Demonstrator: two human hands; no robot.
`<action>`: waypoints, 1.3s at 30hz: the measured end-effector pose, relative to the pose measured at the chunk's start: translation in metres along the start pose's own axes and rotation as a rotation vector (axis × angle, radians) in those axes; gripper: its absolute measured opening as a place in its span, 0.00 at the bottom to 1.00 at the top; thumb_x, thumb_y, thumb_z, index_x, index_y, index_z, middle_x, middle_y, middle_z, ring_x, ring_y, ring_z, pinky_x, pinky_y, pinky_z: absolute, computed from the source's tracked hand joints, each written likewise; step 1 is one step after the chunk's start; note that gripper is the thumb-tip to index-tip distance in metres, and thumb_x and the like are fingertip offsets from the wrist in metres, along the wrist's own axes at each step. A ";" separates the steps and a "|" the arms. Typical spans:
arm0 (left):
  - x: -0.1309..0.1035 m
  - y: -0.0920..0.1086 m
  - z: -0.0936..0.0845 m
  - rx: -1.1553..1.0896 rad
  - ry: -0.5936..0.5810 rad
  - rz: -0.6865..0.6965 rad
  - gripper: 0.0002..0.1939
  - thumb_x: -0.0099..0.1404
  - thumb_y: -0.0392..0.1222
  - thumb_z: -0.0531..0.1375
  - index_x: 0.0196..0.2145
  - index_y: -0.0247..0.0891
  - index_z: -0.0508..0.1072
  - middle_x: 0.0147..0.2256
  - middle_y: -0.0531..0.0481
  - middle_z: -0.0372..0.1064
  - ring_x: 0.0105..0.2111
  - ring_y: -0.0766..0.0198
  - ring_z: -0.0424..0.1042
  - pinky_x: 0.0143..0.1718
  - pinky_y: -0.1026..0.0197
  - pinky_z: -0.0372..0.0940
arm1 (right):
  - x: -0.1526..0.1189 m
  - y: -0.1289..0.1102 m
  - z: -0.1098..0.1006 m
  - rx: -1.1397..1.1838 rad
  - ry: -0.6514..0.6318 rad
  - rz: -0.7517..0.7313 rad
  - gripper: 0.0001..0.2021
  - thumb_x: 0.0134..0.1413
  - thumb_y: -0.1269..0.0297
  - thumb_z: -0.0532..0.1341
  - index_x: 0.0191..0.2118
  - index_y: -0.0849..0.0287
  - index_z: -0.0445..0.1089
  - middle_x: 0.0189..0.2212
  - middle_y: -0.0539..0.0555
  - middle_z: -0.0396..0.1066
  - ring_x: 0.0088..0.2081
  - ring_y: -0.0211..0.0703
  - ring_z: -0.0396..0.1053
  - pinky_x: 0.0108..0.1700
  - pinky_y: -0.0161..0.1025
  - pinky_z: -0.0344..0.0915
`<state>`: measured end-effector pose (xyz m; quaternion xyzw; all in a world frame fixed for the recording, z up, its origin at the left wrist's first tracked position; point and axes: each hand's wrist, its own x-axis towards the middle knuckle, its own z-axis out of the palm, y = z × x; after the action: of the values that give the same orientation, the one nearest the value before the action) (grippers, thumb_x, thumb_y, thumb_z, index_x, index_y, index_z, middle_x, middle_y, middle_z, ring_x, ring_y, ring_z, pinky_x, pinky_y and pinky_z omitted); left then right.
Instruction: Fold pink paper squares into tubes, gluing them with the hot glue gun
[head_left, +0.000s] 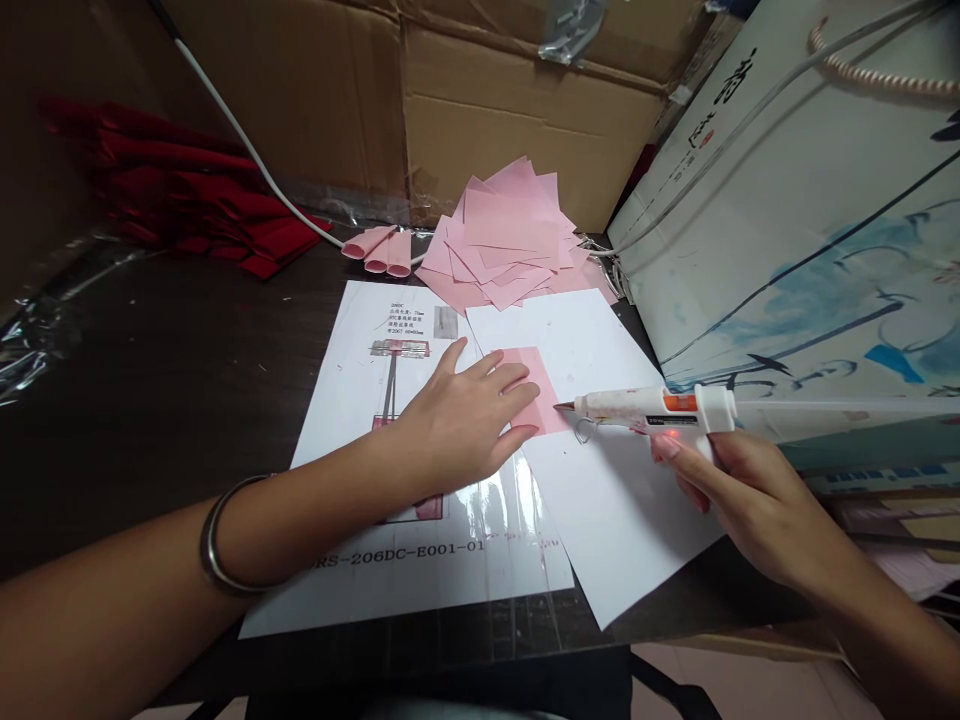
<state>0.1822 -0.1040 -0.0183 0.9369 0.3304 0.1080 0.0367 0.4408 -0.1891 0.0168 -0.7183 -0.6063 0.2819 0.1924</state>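
My left hand (480, 405) lies with its fingers spread across a small pink sheet (553, 405), pressing its left side onto white paper. The sheet's right edge shows past my fingertips. In my right hand (739, 490) is a white hot glue gun (637, 405) with an orange part on its body and a red light glowing near my fingers. Its metal nozzle points left and is at the right edge of the pink sheet; whether it touches I cannot tell. A small clear loop, like a glue strand or wire, shows just below the nozzle.
Behind lie a heap of pink sheets (510, 230) and several rolled pink tubes (382, 250). Red folded cloth (187, 195) sits at the back left. A printed sheet (322, 420) is under my left arm. Cardboard (517, 130) and a painted white panel (810, 200) border the dark table (187, 370).
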 end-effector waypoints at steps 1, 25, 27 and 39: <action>0.000 0.000 0.000 -0.003 0.002 -0.001 0.19 0.72 0.49 0.48 0.53 0.38 0.67 0.57 0.44 0.66 0.61 0.47 0.58 0.61 0.36 0.45 | 0.000 0.000 0.000 0.002 0.000 -0.002 0.29 0.57 0.39 0.54 0.16 0.56 0.52 0.17 0.48 0.48 0.21 0.37 0.50 0.24 0.38 0.47; 0.000 -0.001 -0.004 -0.069 0.047 -0.034 0.17 0.70 0.50 0.50 0.49 0.36 0.67 0.53 0.41 0.67 0.55 0.52 0.64 0.60 0.38 0.48 | 0.040 -0.025 -0.011 -0.216 0.021 -0.195 0.27 0.58 0.40 0.55 0.16 0.54 0.56 0.15 0.49 0.55 0.21 0.40 0.56 0.26 0.40 0.51; 0.000 -0.001 -0.004 -0.065 0.049 -0.037 0.17 0.70 0.50 0.50 0.49 0.37 0.67 0.52 0.41 0.68 0.56 0.52 0.64 0.61 0.37 0.47 | 0.040 -0.025 -0.012 -0.200 0.019 -0.204 0.27 0.58 0.41 0.55 0.17 0.54 0.57 0.14 0.49 0.54 0.21 0.41 0.56 0.25 0.40 0.51; 0.000 -0.002 -0.003 -0.066 0.044 -0.036 0.17 0.70 0.50 0.50 0.49 0.37 0.66 0.52 0.42 0.68 0.56 0.52 0.63 0.61 0.35 0.45 | 0.047 -0.034 -0.011 -0.143 0.006 -0.237 0.25 0.61 0.44 0.53 0.19 0.54 0.61 0.14 0.49 0.58 0.23 0.44 0.62 0.29 0.40 0.53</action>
<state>0.1802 -0.1026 -0.0158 0.9265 0.3442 0.1387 0.0625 0.4271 -0.1362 0.0379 -0.6545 -0.7048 0.2111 0.1743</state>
